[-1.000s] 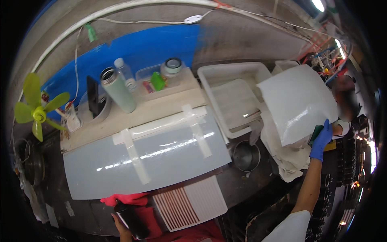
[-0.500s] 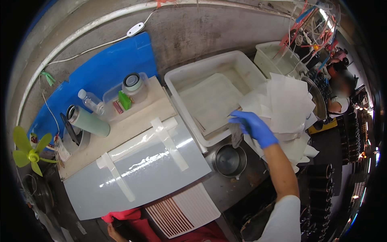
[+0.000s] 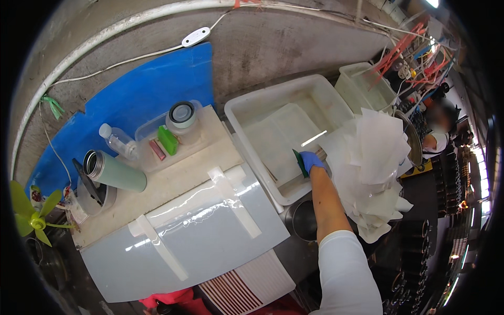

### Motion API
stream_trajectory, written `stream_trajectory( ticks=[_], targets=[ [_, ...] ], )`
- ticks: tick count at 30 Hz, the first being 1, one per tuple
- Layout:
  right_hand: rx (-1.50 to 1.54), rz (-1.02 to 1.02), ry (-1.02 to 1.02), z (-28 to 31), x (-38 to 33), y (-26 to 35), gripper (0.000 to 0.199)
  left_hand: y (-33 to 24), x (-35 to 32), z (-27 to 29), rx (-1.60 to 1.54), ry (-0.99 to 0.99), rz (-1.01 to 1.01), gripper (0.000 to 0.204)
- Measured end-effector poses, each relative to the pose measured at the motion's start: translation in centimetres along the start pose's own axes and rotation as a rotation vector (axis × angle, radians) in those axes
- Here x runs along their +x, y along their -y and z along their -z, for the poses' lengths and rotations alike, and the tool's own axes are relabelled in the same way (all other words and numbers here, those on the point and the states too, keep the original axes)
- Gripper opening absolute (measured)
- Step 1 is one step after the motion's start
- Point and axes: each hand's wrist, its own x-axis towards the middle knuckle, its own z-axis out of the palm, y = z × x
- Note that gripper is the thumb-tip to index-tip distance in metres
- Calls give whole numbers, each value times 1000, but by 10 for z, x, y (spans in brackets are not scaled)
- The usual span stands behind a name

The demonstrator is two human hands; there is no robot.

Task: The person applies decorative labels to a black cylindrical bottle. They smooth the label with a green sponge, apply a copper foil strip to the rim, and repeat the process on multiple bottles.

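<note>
My right hand [image 3: 314, 160], in a blue glove, reaches over the near right part of a white plastic tub [image 3: 253, 170]. Its closed fingers grip a dark green flat piece [image 3: 300, 163], thin like a scraper; its exact kind is unclear. Inside the tub lie pale, translucent sheets [image 3: 283, 126]. Right of the hand, a heap of crumpled white sheets [image 3: 367, 157] overhangs the tub's edge. Only a sliver of my left hand [image 3: 149, 311] shows at the lower edge, near red cloth [image 3: 170, 297]; its fingers are hidden.
A glossy grey curved sheet [image 3: 205, 236] with white strips covers the near bench. Behind it stand a pale green flask [image 3: 123, 175], a clear bottle [image 3: 116, 139] and a plastic bin [image 3: 152, 122]. A metal bowl [image 3: 304, 220] sits below the tub. Far right, another person [image 3: 438, 142] is present.
My right hand has moved left and closed round the dark green piece. The grey cloth seen below it before no longer shows. My left hand has slipped mostly out of view.
</note>
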Motion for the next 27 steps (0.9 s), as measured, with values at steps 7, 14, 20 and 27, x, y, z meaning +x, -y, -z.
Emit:
stream_trajectory(
  ticks=[7,14,20,27],
  targets=[
    [193,-99,-179,-24,6,-7,24,11,19,1,44,-26,-21,39],
    [288,-142,-248,-7,21,16,29,15,27,-12,31,-29,-34,30],
    [543,-274,-290,-31,37,-12,32,8,22,-17,122,-15,42,28],
    [488,-260,-359,-45,34,-17,30,16,28,-9,-27,-129,161,22]
  ],
)
